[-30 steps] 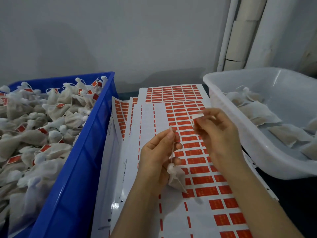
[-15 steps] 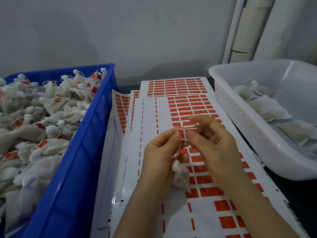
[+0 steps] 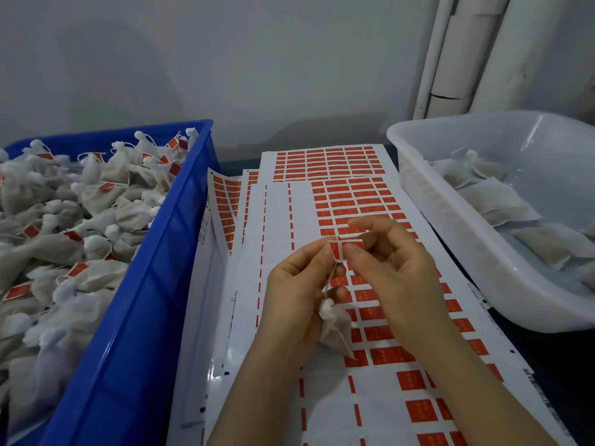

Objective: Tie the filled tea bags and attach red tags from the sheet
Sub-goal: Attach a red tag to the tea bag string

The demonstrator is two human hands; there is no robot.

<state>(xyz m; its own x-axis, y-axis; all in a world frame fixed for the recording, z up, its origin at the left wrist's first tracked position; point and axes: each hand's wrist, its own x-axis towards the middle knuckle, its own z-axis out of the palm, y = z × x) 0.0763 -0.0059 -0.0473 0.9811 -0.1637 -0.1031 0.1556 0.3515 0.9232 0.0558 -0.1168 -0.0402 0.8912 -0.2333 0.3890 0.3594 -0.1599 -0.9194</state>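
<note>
Both hands pinch one red tag (image 3: 336, 250): left hand (image 3: 297, 284) also holds tea bag (image 3: 335, 329), string partly hidden; right hand (image 3: 391, 268) fingertips only.

Blue crate (image 3: 135, 317) cut off by left and bottom edges. White tub (image 3: 483, 252) cut off at right edge. Print on red tags (image 3: 391, 355) too small to read. String (image 3: 329, 281) partly hidden behind left hand (image 3: 296, 294).
</note>
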